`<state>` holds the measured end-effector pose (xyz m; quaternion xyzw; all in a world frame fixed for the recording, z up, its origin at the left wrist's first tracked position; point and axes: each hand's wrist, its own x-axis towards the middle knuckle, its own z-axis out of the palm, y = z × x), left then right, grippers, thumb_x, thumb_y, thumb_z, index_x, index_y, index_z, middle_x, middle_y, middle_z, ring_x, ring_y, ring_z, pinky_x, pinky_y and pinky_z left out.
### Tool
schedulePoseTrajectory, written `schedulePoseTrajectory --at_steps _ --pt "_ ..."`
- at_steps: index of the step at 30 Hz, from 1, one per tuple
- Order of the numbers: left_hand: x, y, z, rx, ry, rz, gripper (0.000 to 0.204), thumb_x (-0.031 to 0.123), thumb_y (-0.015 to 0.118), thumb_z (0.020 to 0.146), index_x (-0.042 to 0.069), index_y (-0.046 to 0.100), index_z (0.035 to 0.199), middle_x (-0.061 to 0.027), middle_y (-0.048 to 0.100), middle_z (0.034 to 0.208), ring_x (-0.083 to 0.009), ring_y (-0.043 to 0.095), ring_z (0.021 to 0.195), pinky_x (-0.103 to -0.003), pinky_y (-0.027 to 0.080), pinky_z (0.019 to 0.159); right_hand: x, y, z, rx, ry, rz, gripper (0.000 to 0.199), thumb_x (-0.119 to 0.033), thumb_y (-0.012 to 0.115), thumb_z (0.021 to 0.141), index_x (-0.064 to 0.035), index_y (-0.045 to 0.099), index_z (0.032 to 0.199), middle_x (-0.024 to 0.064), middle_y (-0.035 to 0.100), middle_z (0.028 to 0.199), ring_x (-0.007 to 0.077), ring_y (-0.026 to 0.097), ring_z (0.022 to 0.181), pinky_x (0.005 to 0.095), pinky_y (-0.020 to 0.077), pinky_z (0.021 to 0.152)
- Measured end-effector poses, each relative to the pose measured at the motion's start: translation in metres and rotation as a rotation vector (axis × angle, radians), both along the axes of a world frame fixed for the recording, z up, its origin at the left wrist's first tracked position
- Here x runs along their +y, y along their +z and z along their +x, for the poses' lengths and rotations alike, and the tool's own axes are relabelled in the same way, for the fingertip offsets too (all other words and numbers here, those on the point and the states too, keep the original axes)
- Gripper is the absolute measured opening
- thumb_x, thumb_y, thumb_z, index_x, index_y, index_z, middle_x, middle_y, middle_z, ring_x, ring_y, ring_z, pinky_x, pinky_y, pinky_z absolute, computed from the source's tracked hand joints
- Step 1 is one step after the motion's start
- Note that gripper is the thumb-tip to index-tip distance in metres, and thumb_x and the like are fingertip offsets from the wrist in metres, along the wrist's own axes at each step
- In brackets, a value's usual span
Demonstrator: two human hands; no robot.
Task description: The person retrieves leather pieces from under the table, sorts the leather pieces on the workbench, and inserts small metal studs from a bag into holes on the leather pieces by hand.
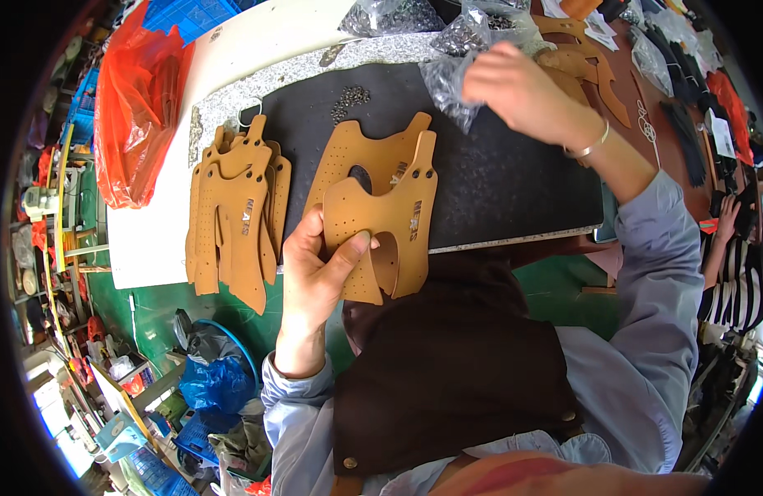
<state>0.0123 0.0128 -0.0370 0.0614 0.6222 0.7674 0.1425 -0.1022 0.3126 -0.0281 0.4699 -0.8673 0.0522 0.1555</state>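
My left hand (309, 269) is closed on a tan leather piece (377, 213), thumb on its face. The piece has rows of small holes, cut-outs and a narrow tab with two dark studs. Behind it, partly covered, another tan leather piece (338, 149) lies on the black mat. My right hand (513, 93) is raised at the far right, over the edge of a clear plastic bag (449, 89). Its fingers look curled but are smeared by motion, and whether they hold anything is hidden. Near the mat's far edge lies a small heap of dark metal studs (350, 101).
Left of the mat (513, 182) is a stack of similar leather pieces (247, 219). A red plastic bag (142, 107) stands at the far left. More bags of dark small parts (394, 16) sit at the back. Leather scraps (596, 70) lie at the right.
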Motion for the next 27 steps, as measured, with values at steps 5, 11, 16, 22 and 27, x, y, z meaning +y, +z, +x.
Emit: schedulePoseTrajectory --at_steps 5,11,16,22,27 --pt "-0.002 -0.003 0.003 -0.03 -0.018 -0.016 0.02 -0.003 0.057 0.08 -0.004 0.052 0.1 -0.0074 0.061 0.087 -0.0112 0.059 0.078 -0.023 0.047 0.074 0.011 0.008 0.027 -0.198 -0.146 -0.32 0.018 -0.015 0.059 0.08 -0.0055 0.06 0.094 0.0065 0.06 0.09 0.0213 0.056 0.087 0.0323 0.0416 0.076" --pt "0.003 -0.003 0.002 -0.005 -0.033 -0.002 0.021 -0.003 0.057 0.08 -0.004 0.052 0.101 -0.0076 0.061 0.088 -0.0113 0.059 0.078 -0.023 0.047 0.074 0.01 0.016 0.01 -0.282 -0.679 -0.136 0.012 -0.015 0.059 0.078 -0.0033 0.057 0.079 0.0125 0.06 0.072 0.0327 0.059 0.074 0.0405 0.0453 0.063" --pt "0.004 0.001 0.005 -0.014 -0.02 -0.009 0.021 -0.004 0.057 0.08 -0.003 0.052 0.1 -0.0078 0.061 0.087 -0.0119 0.059 0.078 -0.023 0.047 0.074 0.01 -0.001 -0.011 -0.254 -0.609 -0.113 0.009 -0.013 0.056 0.078 -0.0052 0.058 0.077 0.0139 0.06 0.07 0.0329 0.059 0.073 0.0419 0.0458 0.064" --pt "0.0 -0.003 0.004 -0.01 -0.013 0.009 0.019 -0.005 0.056 0.08 -0.003 0.052 0.099 -0.0089 0.061 0.086 -0.0127 0.059 0.078 -0.024 0.047 0.074 0.01 0.015 -0.019 -0.196 -0.54 -0.199 0.007 -0.008 0.054 0.075 -0.0031 0.051 0.069 0.009 0.053 0.06 0.0251 0.053 0.057 0.0356 0.0398 0.052" --pt "-0.001 -0.005 0.004 -0.006 -0.017 0.01 0.019 -0.004 0.056 0.08 -0.003 0.052 0.098 -0.0092 0.061 0.086 -0.0127 0.058 0.077 -0.024 0.047 0.073 0.012 0.008 -0.016 -0.177 -0.66 -0.043 0.01 -0.011 0.053 0.077 -0.004 0.051 0.07 0.0105 0.055 0.065 0.029 0.055 0.066 0.0387 0.0417 0.057"
